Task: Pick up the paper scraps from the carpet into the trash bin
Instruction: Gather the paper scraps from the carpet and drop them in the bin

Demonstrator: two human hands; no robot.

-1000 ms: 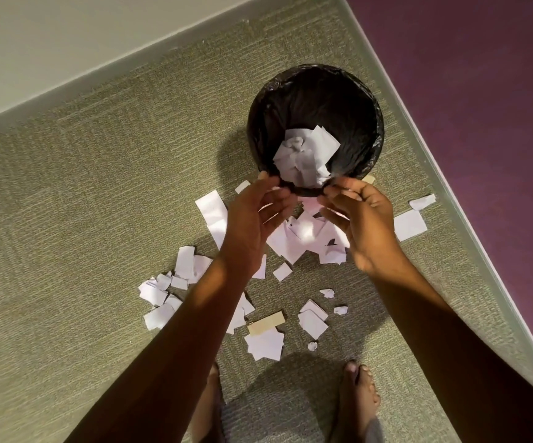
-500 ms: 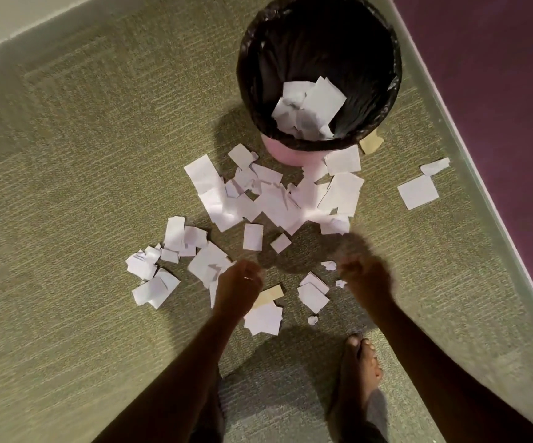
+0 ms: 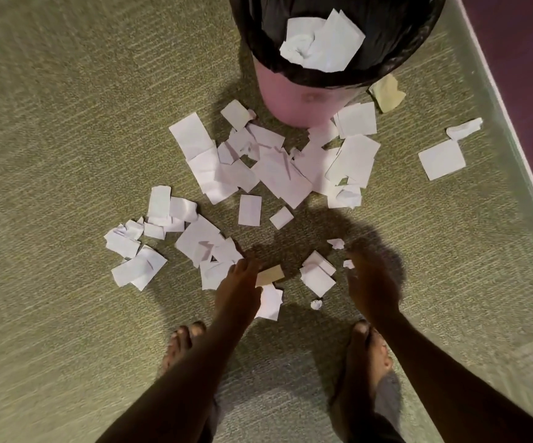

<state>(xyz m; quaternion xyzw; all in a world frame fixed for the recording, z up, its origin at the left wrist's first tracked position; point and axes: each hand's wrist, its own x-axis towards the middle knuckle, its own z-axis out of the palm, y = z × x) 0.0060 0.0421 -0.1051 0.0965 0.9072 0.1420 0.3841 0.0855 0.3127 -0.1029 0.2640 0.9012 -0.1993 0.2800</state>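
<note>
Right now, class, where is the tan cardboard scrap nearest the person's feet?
Head view, below centre: the tan cardboard scrap lies on the carpet beside the left hand, between it and a small stack of white scraps.

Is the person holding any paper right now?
Nothing looks held. The left hand is down beside a tan scrap and the right hand beside small white scraps, gripping neither.

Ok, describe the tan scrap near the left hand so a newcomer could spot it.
From the pink trash bin at the top, go down the carpet to the left hand. Just right of it lies the tan scrap, a short strip. Its neighbours are white; the other yellowish piece sits beside the bin.
</note>
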